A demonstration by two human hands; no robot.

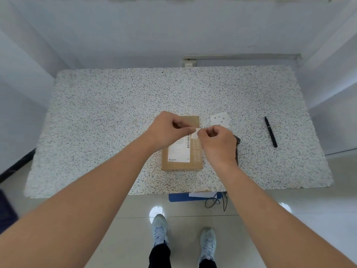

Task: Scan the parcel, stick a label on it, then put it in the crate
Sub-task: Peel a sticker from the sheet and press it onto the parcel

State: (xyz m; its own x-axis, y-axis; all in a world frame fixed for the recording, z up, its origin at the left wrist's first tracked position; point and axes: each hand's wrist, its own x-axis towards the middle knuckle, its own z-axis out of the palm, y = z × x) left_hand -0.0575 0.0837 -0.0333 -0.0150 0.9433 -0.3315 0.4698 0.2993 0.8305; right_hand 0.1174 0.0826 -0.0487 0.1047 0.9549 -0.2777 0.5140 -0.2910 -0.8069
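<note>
A brown cardboard parcel (195, 159) lies flat on the speckled table (108, 117), with a white shipping sticker and barcode on its top. Both hands hover just above its far half. My left hand (166, 130) and my right hand (216, 144) each pinch one end of a small white label (195, 133) held between them over the parcel. A sheet of white labels (221, 119) lies just beyond my right hand. A dark scanner (237, 144) is mostly hidden under my right hand and wrist.
A black pen (270, 132) lies on the table's right side. Under the table's front edge sit a blue crate (185, 197) and a black cable (214, 202). White walls close in behind and beside the table. My shoes stand on the tiled floor.
</note>
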